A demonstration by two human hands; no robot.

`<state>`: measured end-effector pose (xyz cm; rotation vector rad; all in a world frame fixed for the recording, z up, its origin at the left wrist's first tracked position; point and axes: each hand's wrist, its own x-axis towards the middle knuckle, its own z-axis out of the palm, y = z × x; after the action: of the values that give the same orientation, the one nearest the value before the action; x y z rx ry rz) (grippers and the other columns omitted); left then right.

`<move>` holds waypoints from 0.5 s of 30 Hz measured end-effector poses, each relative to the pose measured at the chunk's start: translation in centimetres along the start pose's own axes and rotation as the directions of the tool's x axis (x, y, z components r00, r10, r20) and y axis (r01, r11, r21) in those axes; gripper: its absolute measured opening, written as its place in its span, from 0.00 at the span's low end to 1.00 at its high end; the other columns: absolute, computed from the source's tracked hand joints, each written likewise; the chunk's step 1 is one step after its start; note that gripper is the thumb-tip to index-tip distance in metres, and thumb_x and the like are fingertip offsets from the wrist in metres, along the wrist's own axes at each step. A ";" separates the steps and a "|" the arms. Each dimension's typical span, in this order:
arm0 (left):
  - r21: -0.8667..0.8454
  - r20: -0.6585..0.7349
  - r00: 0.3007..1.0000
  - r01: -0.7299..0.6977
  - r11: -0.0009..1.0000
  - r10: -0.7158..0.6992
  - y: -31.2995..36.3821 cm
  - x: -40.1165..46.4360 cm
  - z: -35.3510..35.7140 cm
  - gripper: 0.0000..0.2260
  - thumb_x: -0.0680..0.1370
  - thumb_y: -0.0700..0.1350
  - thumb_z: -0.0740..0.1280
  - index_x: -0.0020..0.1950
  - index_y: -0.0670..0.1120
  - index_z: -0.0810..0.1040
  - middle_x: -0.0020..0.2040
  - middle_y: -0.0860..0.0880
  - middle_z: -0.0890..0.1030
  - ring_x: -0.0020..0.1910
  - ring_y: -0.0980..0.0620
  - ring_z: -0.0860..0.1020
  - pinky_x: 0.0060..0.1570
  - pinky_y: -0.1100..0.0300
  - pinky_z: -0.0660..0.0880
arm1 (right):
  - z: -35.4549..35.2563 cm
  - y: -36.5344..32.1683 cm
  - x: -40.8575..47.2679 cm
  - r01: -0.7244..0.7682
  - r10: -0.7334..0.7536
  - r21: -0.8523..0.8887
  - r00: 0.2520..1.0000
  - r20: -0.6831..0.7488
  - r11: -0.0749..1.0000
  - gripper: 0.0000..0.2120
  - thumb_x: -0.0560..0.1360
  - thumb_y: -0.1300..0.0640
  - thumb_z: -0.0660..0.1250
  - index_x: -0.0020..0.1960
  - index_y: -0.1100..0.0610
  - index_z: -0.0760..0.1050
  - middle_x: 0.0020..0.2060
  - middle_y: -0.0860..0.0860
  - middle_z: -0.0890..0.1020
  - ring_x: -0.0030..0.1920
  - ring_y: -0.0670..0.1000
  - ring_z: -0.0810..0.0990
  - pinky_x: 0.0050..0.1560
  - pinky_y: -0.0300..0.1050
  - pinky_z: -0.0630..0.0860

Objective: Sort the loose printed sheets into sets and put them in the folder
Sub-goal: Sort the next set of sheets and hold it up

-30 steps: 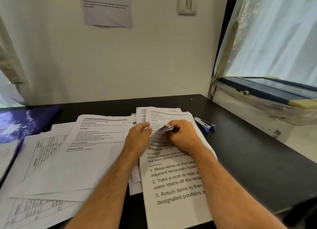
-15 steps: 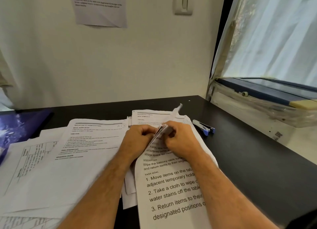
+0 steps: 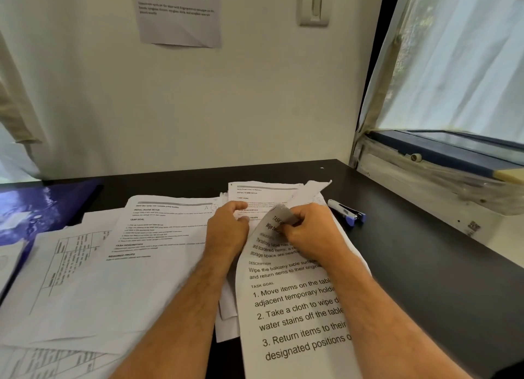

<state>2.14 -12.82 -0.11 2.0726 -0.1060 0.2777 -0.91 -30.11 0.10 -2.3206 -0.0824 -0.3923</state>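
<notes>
At centre frame, the right hand (image 3: pixel 309 231) pinches the curled-back top corner of a printed sheet (image 3: pixel 295 302), its grip pressed together on the paper, likely peeling it free to check which set it belongs to. The left hand (image 3: pixel 226 231) rests with fingers bent on the stack (image 3: pixel 263 194) just behind, seemingly steadying it. The sheet is white with large black numbered text, lying lower centre on the dark tabletop (image 3: pixel 425 265). More sheets (image 3: pixel 113 265) spread across the lower left; a blue folder (image 3: pixel 42 208) lies at the left edge.
</notes>
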 end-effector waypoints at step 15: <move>0.391 0.029 0.995 0.076 0.917 -0.094 0.3 0.9 1.1 0.28 0.79 0.52 0.70 0.75 0.48 0.63 0.65 0.42 0.76 0.66 0.42 0.70 0.58 0.50 0.73 | 0.0 -0.2 -0.3 0.070 -0.070 0.005 0.997 -0.035 0.998 0.07 0.73 0.62 0.69 0.43 0.53 0.86 0.33 0.46 0.85 0.26 0.43 0.79 0.26 0.36 0.75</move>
<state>3.12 -13.85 -0.16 2.4739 0.0139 0.2079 -1.19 -29.93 0.11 -2.3083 -0.1485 -0.4665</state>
